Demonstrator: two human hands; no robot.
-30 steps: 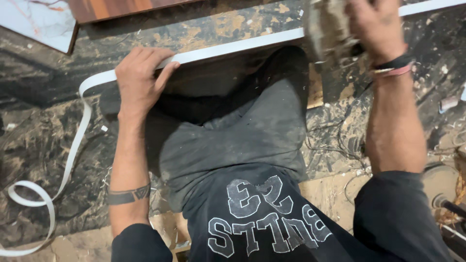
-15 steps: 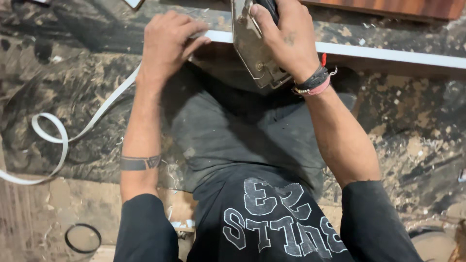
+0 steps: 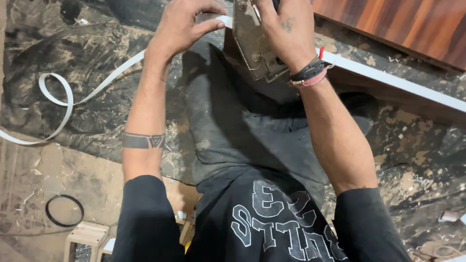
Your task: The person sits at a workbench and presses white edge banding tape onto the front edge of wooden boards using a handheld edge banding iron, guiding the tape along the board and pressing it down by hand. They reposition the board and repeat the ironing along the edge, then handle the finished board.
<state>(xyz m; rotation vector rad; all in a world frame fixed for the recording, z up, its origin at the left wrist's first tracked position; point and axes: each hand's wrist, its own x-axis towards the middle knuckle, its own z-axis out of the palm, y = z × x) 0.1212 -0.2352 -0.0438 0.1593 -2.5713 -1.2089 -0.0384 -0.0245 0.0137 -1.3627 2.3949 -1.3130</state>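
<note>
Clasping metal tool (image 3: 255, 48), right hand (image 3: 284, 29)

Edge strip (image 3: 92, 94): long white band, curling in a loop left of the board, its near end lying along the board's edge.
Trimmer tool (image 3: 252, 46): dull metal plate, upright against the board (image 3: 388, 29) edge.

1. At your far right lies a reddish-brown wood-grain panel (image 3: 403, 24), set on a slant.
2. Near left, on the floor, you have a thin black ring (image 3: 64, 210).
3. Just right of that ring stands a small pale wooden stool (image 3: 87, 235), only its top and legs showing.
4. Under everything spreads a dark, stained floor (image 3: 87, 43), strewn with sawdust and shavings.
5. At your near right edge you can make out small scraps (image 3: 449, 216), too blurred to identify.
</note>
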